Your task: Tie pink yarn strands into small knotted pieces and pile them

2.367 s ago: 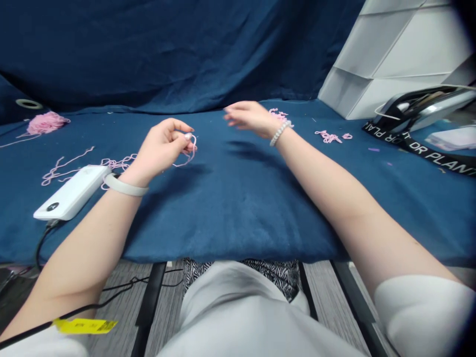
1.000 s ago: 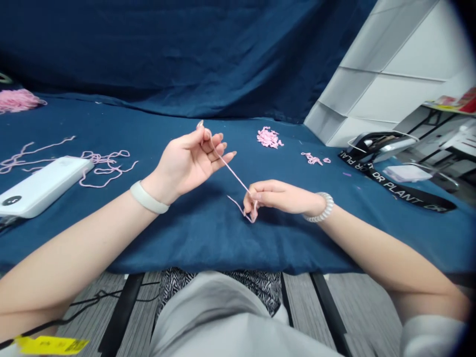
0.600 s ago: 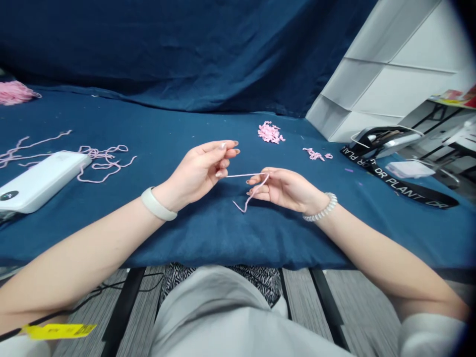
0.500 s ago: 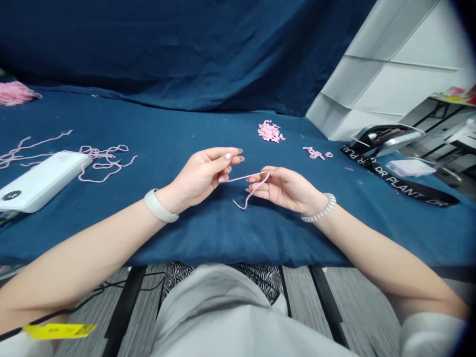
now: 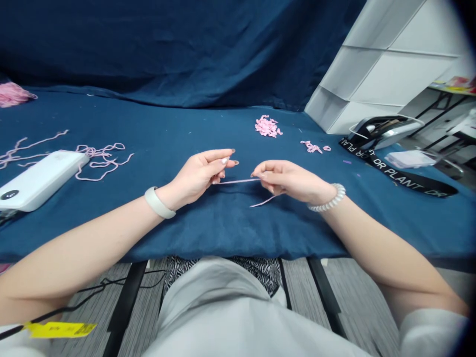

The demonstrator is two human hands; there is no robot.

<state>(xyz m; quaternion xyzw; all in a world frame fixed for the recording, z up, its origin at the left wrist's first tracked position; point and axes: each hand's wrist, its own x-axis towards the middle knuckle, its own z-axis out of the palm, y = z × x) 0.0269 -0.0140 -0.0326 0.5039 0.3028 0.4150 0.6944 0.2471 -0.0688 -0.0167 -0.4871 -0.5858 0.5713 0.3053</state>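
A thin strand of pink yarn (image 5: 238,181) stretches nearly level between my hands, just above the blue cloth (image 5: 223,228). My left hand (image 5: 199,173) pinches one end of the strand between its fingers and thumb. My right hand (image 5: 284,178) grips the strand's other part, and a short tail of yarn (image 5: 264,201) hangs from it down and to the left. The exact finger contact is partly hidden in both hands.
Beyond my hands lie a heap of short pink yarn pieces (image 5: 267,126) and a smaller cluster (image 5: 311,147). To the left are loose pink yarn (image 5: 100,154), a white power bank (image 5: 40,178) and a pink yarn bundle (image 5: 13,95). A black lanyard (image 5: 394,171) lies right, beside white shelving (image 5: 372,69).
My hands have drawn slightly apart, with my right hand moving right. The strand now runs straighter between them, and its loose tail has shifted toward my right hand.
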